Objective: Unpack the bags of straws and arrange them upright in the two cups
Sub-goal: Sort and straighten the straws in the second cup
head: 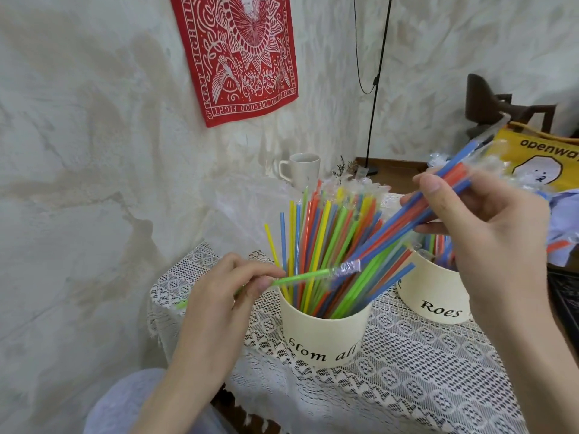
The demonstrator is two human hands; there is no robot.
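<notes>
Head view: green straw (300, 275) pinched in left hand (225, 286) grip.

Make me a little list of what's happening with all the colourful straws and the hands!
left hand: pinches one green straw
right hand: holds a bundle of wrapped straws
near cup: full of upright straws
far cup: holds some straws, partly hidden
table cover: white lace cloth
behind: white mug
</notes>
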